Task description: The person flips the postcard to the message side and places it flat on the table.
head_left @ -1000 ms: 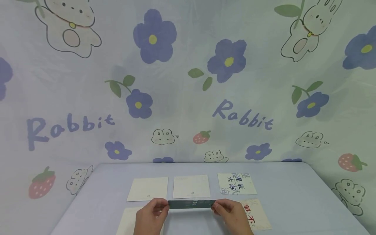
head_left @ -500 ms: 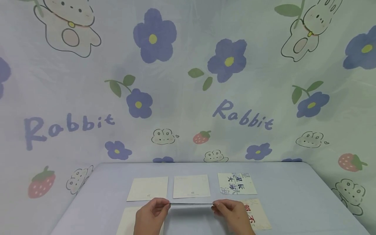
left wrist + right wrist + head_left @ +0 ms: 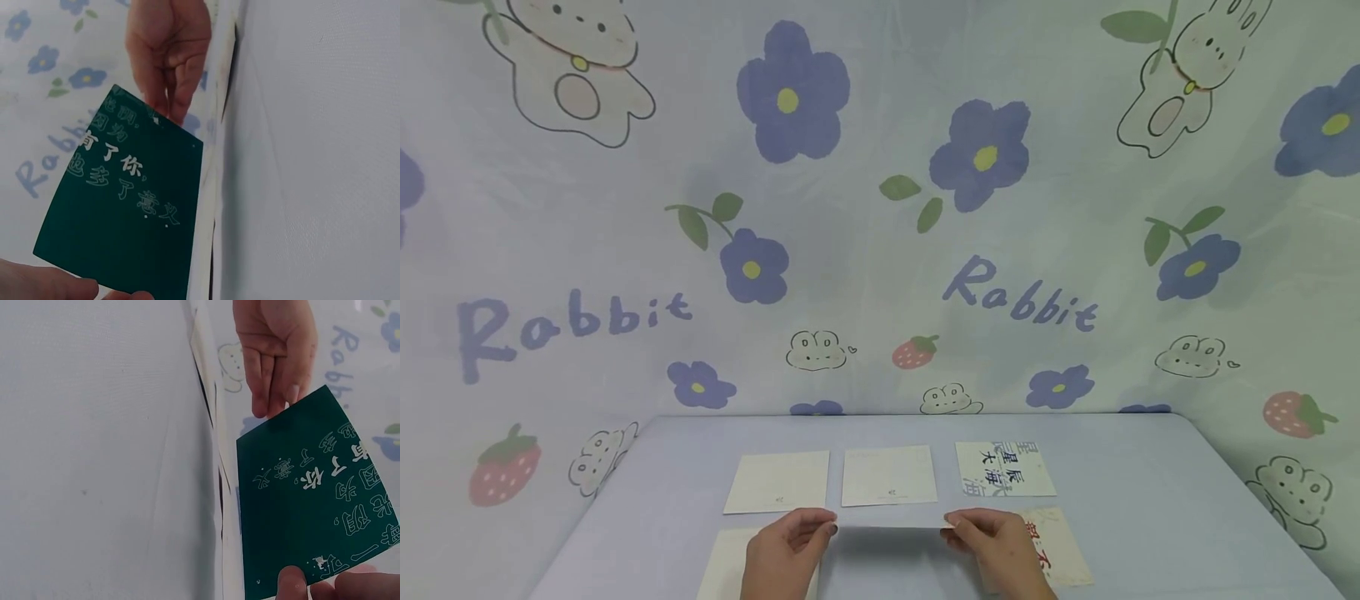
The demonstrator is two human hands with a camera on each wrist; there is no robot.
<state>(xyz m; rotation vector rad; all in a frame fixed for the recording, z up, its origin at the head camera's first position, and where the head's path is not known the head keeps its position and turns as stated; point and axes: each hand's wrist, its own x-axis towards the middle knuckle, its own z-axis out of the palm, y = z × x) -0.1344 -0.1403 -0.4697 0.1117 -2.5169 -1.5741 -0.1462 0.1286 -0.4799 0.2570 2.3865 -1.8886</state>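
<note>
A dark green postcard (image 3: 125, 200) with white Chinese lettering is held between both hands above the table. In the head view it is nearly edge-on, a thin pale strip (image 3: 891, 527) with a shadow beneath. My left hand (image 3: 786, 552) pinches one short end, and my right hand (image 3: 1000, 550) pinches the opposite end. The right wrist view shows the lettered green face (image 3: 312, 487) with a thumb pressed on its near edge. Partly behind the right hand lies a card with red characters (image 3: 1051, 546); a cream card (image 3: 726, 562) is partly covered by the left hand.
On the pale table (image 3: 1150, 517), two cream cards (image 3: 778, 482) (image 3: 889, 477) lie behind the hands. To their right is a card with blue characters (image 3: 1006, 469). A rabbit-and-flower patterned cloth (image 3: 865, 200) hangs at the back.
The held postcard has tilted from showing its green face in the head view to a thin pale strip. Both hands keep hold of its ends and have barely shifted.
</note>
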